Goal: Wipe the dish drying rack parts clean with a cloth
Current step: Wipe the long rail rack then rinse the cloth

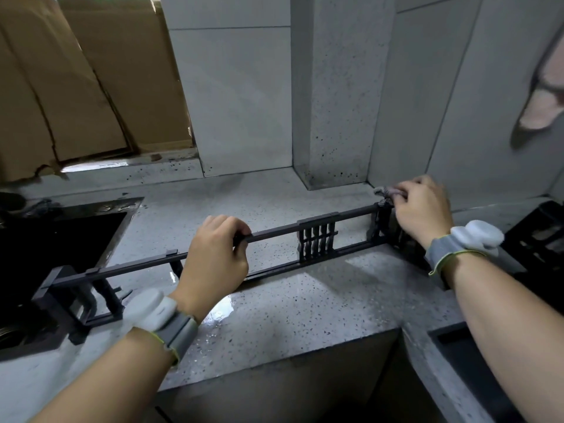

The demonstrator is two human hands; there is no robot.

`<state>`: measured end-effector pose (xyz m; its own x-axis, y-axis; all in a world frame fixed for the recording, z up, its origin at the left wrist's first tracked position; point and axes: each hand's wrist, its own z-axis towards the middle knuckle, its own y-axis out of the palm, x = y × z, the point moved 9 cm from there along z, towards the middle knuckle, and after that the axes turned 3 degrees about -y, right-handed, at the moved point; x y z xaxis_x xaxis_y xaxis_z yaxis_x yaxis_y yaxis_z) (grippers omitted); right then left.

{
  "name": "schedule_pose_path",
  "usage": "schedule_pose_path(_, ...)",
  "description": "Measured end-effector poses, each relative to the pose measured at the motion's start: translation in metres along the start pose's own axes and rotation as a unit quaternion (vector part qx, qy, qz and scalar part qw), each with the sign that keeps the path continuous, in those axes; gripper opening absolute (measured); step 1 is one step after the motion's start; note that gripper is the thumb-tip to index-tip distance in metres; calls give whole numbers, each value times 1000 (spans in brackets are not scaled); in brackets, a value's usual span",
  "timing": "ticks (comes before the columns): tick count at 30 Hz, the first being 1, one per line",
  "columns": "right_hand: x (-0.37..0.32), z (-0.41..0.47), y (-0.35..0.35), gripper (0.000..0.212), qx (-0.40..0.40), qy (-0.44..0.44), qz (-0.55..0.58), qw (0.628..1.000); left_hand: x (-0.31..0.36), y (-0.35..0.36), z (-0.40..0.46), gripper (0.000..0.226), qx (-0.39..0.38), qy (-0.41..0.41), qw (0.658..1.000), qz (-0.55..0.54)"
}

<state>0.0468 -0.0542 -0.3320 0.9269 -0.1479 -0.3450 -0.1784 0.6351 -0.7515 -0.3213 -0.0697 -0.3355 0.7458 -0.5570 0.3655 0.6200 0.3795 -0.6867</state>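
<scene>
I've got my left hand (215, 254) curled round the rack rail (274, 235) mid-frame, right hand (422, 210) pinching the cloth (385, 191) at its end, and a hard push could skid it on the wet counter (305, 300).

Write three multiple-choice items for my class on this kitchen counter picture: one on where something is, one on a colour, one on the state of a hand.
1. Where is the cloth?
A. At the right end of the rack frame
B. In the sink
C. On the cardboard

2. What colour is the rack frame?
A. White
B. Dark grey
C. Yellow

3. What is the left hand doing?
A. Lying flat on the counter
B. Hanging idle
C. Gripping the frame's top bar

Key: 1 A, the right hand holds the cloth against that end. 2 B, its bars are dark against the pale speckled counter. 3 C, its fingers curl round the bar.
</scene>
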Motion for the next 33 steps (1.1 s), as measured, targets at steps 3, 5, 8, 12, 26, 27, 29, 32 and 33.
schedule_pose_path(3, -22, -2, 2, 23, -42, -68, -12, 997, -1, 1, 1, 18, -2, 7, 1000, 8)
schedule_pose_path(5, -43, -9, -2, 20, -36, -126, 25, 991, -1, 2, 1, 19, -4, 15, 1000, 14)
schedule_pose_path(8, -84, -34, 0, 18, -20, -192, 115, 975, -4, 3, 4, 19, -4, 12, 1000, 23)
schedule_pose_path(12, -102, -38, 17, 21, -41, -224, 97, 969, -5, 7, 9, 20, -16, 29, 999, 38)
schedule_pose_path(26, -118, -29, 33, 14, -136, -296, 6, 945, -18, 19, 21, 40, -64, 82, 989, 109)
schedule_pose_path(27, -117, -27, 31, 16, -129, -293, 2, 947, -16, 18, 23, 41, -64, 86, 988, 108)
schedule_pose_path(29, -116, -20, 28, 21, -132, -289, -18, 948, -11, 13, 28, 41, -55, 91, 989, 105)
schedule_pose_path(32, -116, -7, 26, 25, -164, -282, -61, 943, -6, 7, 42, 35, -53, 86, 991, 93)
schedule_pose_path(33, -115, -4, 28, 25, -191, -268, -68, 942, -9, 8, 47, 31, -64, 67, 992, 84)
